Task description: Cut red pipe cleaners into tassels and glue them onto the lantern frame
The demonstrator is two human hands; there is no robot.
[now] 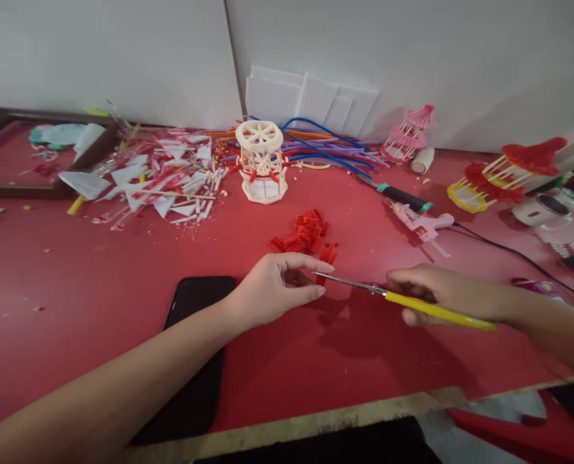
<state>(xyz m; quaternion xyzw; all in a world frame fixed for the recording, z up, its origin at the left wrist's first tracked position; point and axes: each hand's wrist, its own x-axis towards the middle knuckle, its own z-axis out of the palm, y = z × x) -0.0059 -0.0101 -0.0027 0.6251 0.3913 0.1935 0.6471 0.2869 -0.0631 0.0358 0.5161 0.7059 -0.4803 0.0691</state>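
My right hand (432, 290) grips a pair of scissors (413, 304) with yellow handles, the metal blades pointing left. My left hand (272, 290) has its thumb and index finger around a short red pipe cleaner piece (320, 278), partly hidden by the fingers. The scissor tips lie right beside this piece, between the fingertips. Just beyond the left hand sits a heap of cut red pipe cleaner pieces (307, 231). Farther back stands a cream lantern-like frame (262, 161) with red bits around its middle.
A black phone (190, 386) lies under my left forearm. Scraps and white sticks (171, 180) cover the back left. Colored pipe cleaners (330, 148) lie along the wall. On the right are a pink glue gun (420, 222) with its cord, a red-and-yellow tiered model (509, 174) and a white mug (541, 211).
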